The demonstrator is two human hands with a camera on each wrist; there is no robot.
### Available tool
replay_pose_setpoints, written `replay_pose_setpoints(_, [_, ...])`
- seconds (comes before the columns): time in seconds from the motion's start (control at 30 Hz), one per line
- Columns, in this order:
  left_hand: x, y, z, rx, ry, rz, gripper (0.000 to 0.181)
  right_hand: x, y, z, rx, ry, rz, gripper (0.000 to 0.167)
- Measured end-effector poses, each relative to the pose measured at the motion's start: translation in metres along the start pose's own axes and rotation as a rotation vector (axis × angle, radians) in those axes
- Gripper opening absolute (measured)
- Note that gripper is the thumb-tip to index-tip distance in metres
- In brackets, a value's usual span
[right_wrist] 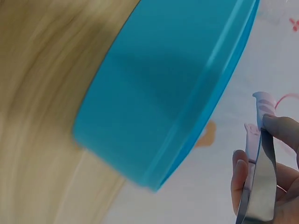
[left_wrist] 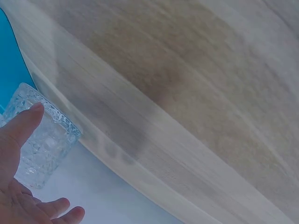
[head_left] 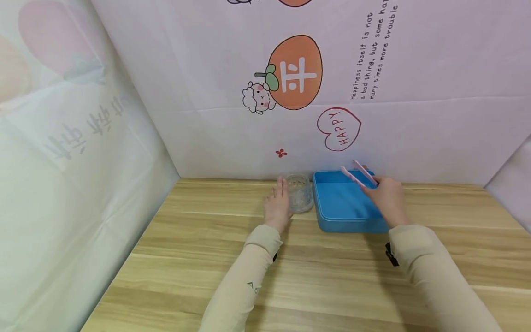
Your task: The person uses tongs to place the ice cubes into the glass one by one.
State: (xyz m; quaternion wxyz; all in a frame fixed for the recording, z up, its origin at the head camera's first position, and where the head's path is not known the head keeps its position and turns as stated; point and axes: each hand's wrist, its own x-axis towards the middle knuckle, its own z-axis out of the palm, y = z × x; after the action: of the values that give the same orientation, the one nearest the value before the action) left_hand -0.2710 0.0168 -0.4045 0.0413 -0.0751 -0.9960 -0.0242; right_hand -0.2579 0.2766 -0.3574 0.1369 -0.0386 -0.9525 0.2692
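My left hand (head_left: 277,207) is at the left side of a clear patterned glass cup (head_left: 301,198), its fingers fairly straight. In the left wrist view the thumb lies against or just in front of the cup (left_wrist: 44,144), while the other fingers reach out past it. My right hand (head_left: 389,197) grips a pair of tongs (head_left: 365,173) above the right part of a blue open box (head_left: 352,225). The tongs (right_wrist: 262,186) have metal arms and pale pink tips, which stand apart with nothing visible between them. The cup's contents are hard to make out.
The cup and box stand side by side on a wooden table (head_left: 199,258), close to its back edge. A white printed cloth (head_left: 232,138) rises behind them, and another pale sheet (head_left: 83,184) hangs at the left.
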Motion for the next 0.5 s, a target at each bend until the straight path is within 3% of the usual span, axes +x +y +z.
replay_pose_setpoints(0.33, [0.003, -0.008, 0.002, -0.012, -0.026, -0.067, 0.105, -0.002, 0.045, -0.014, 0.003, 0.083, 0.113, 0.036])
replay_pose_setpoints(0.43, [0.003, -0.012, 0.005, -0.026, -0.010, -0.074, 0.105, -0.004, 0.055, -0.016, 0.010, 0.092, 0.156, 0.035])
replay_pose_setpoints(0.47, [0.007, -0.015, 0.014, -0.015, 0.025, -0.067, 0.106, -0.005, 0.058, -0.017, 0.009, 0.088, 0.171, 0.037])
replay_pose_setpoints(0.5, [0.006, -0.016, 0.015, -0.009, 0.029, -0.067, 0.106, -0.006, 0.061, -0.017, 0.010, 0.079, 0.186, 0.040])
